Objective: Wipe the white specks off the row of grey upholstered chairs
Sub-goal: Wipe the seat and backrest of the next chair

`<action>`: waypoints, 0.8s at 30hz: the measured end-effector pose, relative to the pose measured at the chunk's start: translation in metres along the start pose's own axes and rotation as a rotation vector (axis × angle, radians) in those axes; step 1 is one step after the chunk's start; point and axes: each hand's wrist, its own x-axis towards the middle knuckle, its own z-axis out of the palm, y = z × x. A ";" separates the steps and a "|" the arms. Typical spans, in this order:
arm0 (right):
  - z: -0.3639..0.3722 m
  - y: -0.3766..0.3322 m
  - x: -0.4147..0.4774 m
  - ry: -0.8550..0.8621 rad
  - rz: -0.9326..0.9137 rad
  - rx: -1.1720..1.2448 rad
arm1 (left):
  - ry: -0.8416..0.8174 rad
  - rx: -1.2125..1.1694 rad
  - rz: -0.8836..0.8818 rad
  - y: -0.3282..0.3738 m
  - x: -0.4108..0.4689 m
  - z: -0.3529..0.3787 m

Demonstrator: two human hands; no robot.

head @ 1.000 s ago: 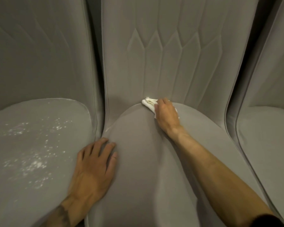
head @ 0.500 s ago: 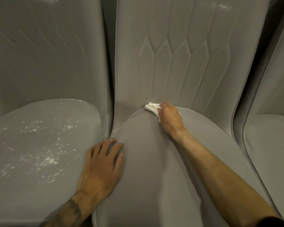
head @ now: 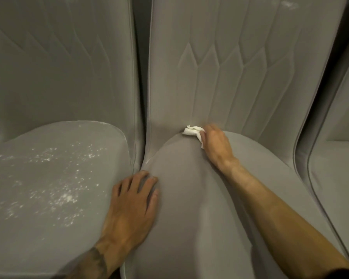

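Grey velvety upholstery fills the view: three chairs stand side by side, with stitched backs rising behind rounded seats.

The fingers of the right hand are blurred, but they look bent over a small white paper wad and pin it in the crease where the middle seat meets its backrest. The wad is crumpled, light and limp. It should go wherever the fingertips push it and would probably tear or roll up under a hard scrub. It is best held bunched under several fingertips, as it is here, not by one loose corner.

The left hand lies flat on the near left edge of the middle seat, fingers straight and spread and holding nothing, apparently as a brace. The padding looks soft and likely to give under pressure, and its nap could trap powder. Short strokes in one direction therefore seem safer than rubbing the powder in.

The middle seat looks free of marks. The left seat carries a wide scatter of white specks, so most of the job is probably there. Only an edge of the right chair shows, and I can make out no specks on it.
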 end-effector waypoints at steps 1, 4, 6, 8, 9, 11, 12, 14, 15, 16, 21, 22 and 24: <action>0.002 -0.001 0.000 0.018 0.040 -0.017 | 0.004 0.002 0.000 -0.001 0.000 0.001; 0.016 -0.034 -0.003 0.021 0.019 -0.024 | 0.024 0.001 0.012 -0.002 0.002 0.004; 0.024 -0.052 -0.010 -0.019 -0.109 0.048 | 0.024 -0.002 0.011 -0.003 0.002 0.005; 0.020 -0.048 -0.013 -0.077 -0.178 0.081 | 0.018 -0.002 0.017 -0.005 0.002 0.006; 0.015 -0.040 -0.011 -0.097 -0.177 0.084 | 0.022 -0.002 0.022 -0.005 0.002 0.006; 0.006 -0.022 -0.004 -0.096 -0.123 0.083 | 0.040 0.005 0.027 -0.004 0.001 0.006; 0.004 -0.017 -0.002 -0.078 -0.076 0.084 | 0.047 0.008 0.023 -0.004 0.001 0.005; 0.006 -0.022 -0.002 -0.040 -0.027 0.079 | 0.048 0.006 0.019 -0.004 0.001 0.005; 0.010 -0.031 -0.006 -0.044 -0.041 0.089 | 0.044 0.004 0.020 -0.004 0.001 0.005; 0.015 -0.040 -0.012 -0.063 -0.087 0.115 | 0.043 0.002 0.022 -0.003 0.000 0.005; 0.007 -0.035 -0.014 -0.213 -0.347 0.189 | 0.047 -0.011 0.040 -0.003 -0.001 0.003; 0.002 -0.025 -0.008 -0.207 -0.311 0.151 | 0.050 -0.011 0.043 -0.004 -0.001 0.003; -0.003 -0.011 0.001 -0.157 -0.159 0.085 | 0.064 -0.015 0.048 -0.004 -0.001 0.004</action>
